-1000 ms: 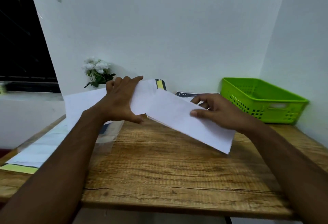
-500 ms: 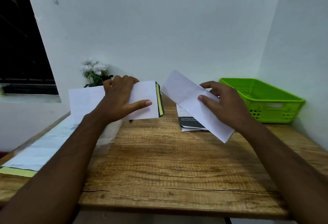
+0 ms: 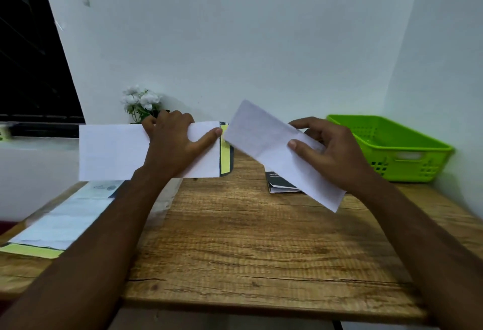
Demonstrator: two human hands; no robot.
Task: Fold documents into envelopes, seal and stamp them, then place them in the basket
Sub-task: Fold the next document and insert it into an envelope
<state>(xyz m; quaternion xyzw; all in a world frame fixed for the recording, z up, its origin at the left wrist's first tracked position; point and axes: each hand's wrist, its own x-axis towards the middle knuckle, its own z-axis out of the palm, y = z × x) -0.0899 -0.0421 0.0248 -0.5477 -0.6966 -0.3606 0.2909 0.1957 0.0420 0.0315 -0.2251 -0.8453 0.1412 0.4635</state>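
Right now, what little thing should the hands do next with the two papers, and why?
Probably level the folded paper and slide its leading end into the envelope. The left hand holds the envelope with its flap open toward the paper; the right hand holds the paper tilted, its end right beside that opening but not yet inside.

Cool, soft indoor light falls evenly; the wall above the fingers is bluish, without glare. The envelope in the left hand and the folded paper in the right hand look dull lilac-white. Left of the left fingers the window is black; right of the right fingers the green basket tints the wall. Sheets below-left of the left fingers are blurred, and straight lines lean outward toward the frame edges
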